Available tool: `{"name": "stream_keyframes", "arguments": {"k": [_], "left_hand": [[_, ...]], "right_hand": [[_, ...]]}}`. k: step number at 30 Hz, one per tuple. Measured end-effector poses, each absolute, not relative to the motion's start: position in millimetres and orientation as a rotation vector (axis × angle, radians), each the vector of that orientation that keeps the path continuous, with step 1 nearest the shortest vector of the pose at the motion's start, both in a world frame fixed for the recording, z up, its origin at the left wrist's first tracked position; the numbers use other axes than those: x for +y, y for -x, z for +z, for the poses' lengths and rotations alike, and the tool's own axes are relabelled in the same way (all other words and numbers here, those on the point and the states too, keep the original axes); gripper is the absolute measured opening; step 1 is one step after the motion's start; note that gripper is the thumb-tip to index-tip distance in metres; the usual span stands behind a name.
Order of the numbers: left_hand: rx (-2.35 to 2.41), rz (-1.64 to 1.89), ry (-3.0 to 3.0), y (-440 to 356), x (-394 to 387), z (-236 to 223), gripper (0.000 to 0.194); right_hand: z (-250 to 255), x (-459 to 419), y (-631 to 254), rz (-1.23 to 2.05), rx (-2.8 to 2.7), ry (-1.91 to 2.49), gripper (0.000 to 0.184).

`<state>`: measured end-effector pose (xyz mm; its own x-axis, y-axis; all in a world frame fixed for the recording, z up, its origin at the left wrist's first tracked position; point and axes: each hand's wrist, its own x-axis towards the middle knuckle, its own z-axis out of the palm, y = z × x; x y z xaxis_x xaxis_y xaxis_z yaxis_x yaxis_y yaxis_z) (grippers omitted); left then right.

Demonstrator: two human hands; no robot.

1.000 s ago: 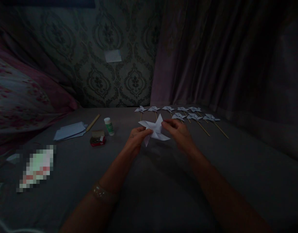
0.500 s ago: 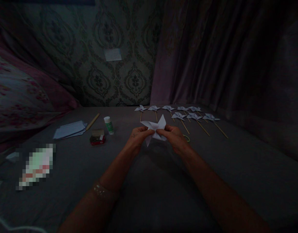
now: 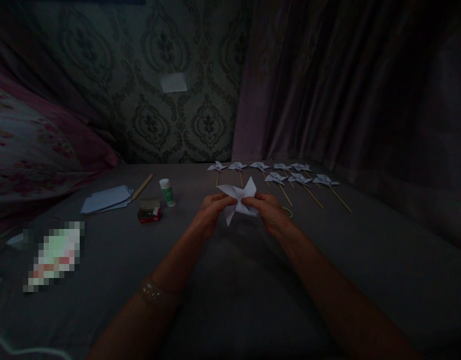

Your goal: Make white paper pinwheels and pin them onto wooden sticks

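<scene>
A white paper pinwheel [image 3: 241, 192] with pointed blades is held up above the grey cloth, in the middle of the view. My left hand [image 3: 214, 210] grips its left side, thumb pressed near the centre. On the other side my right hand [image 3: 270, 210] pinches it the same way, the two thumb tips close together. The fingers behind the paper are hidden. Part of a pale green ring [image 3: 288, 212], perhaps a scissors handle, shows just beyond my right hand.
Several finished paper pinwheels [image 3: 277, 178] on sticks lie at the back right. To the left are a glue stick [image 3: 167, 193], a small red box [image 3: 149, 215] of small metal pieces, wooden sticks [image 3: 143, 186], stacked paper [image 3: 106, 199] and a blurred-out item [image 3: 57, 255].
Both hands still hold the pinwheel in nearly the same place. The thumbs have shifted very slightly at its centre, and the whole view has moved a little.
</scene>
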<state>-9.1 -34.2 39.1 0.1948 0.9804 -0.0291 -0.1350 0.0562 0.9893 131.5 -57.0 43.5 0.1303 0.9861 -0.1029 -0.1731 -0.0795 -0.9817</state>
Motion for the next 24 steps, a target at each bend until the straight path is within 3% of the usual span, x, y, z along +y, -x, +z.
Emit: {"name": "stream_keyframes", "arguments": {"k": [24], "left_hand": [[0.942,1.114,-1.12,5.1,-35.7,37.3,0.018]], "right_hand": [[46.0,-60.0,-128.6,1.241,-0.921,1.202,0.005]]}}
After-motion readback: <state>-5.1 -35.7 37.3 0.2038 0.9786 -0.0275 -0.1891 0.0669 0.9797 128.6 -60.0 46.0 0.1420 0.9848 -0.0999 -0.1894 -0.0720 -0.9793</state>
